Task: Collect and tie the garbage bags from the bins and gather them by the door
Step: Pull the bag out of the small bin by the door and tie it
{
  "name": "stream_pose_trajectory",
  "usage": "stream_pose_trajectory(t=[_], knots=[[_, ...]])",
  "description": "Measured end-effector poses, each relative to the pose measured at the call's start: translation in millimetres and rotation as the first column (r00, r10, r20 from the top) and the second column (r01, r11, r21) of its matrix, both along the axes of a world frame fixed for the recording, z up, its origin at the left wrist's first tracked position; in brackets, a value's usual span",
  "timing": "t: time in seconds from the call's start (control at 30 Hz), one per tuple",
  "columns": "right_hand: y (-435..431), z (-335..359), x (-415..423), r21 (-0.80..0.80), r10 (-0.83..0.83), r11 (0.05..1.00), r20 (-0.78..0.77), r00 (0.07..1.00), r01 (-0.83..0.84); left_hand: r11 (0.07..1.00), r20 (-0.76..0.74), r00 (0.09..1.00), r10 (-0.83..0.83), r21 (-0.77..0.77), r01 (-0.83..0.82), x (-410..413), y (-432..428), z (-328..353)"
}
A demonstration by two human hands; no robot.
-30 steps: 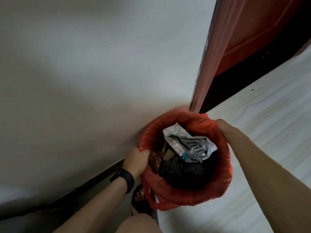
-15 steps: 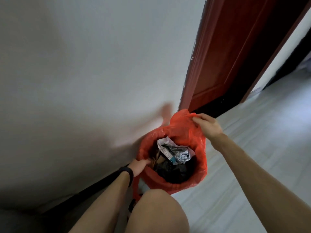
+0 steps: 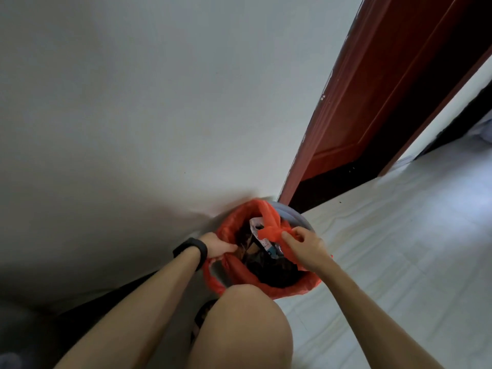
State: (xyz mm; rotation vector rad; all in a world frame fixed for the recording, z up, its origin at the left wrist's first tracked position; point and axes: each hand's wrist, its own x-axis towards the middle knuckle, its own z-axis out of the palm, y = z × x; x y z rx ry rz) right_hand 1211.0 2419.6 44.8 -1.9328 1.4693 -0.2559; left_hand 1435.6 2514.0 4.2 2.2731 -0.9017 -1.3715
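A red garbage bag (image 3: 290, 287) lines a grey bin (image 3: 298, 217) standing against the white wall beside the door frame. Crumpled paper and dark rubbish (image 3: 269, 259) fill the bag. My left hand (image 3: 217, 245), with a black band on its wrist, grips the bag's near-left edge, where a red loop hangs down. My right hand (image 3: 306, 247) pinches the far rim, gathered into a twisted strip and drawn across the opening. Only the far arc of the bin's rim shows.
A dark red door (image 3: 372, 102) and its frame stand just right of the bin. White wall (image 3: 133, 115) fills the left, with a black skirting along its base. Pale tiled floor (image 3: 399, 249) spreads to the right. My bare knee (image 3: 239, 328) is in front of the bin.
My right hand has pulled the bag's far rim off the bin and drawn it toward me over the rubbish. The bin's grey rim now shows. My left hand keeps its grip.
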Motion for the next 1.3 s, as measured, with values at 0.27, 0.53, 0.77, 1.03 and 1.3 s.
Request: stream_pose_trajectory(t=[0.27,0.53,0.77,1.03,1.3], knots=[[6.0,4.7,20.8,0.064,-0.1,0.994,0.263,0.96,0.086,0.986,-0.279,0.959,0.039,-0.147,-0.083,10.1,-19.1,55.7],[22.8,23.9,19.4,0.254,0.111,0.945,0.345,0.932,-0.206,0.928,-0.486,0.87,0.086,-0.278,-0.247,-18.2,-40.6,69.5],[16.8,23.0,10.4,0.094,0.04,0.994,0.206,0.978,-0.06,0.923,-0.369,0.929,-0.019,-0.363,-0.125,-23.1,-44.4,77.4],[-2.7,35.6,5.5,0.118,-0.19,0.981,0.414,0.89,0.155,0.948,0.144,0.982,0.123,-0.311,-0.073,-8.6,-9.2,8.3],[-17.0,49.7,-1.9,0.11,-0.227,0.974,0.429,0.874,0.199,0.962,-0.038,0.975,0.22,-0.158,-0.223,-34.6,-12.0,-17.5]])
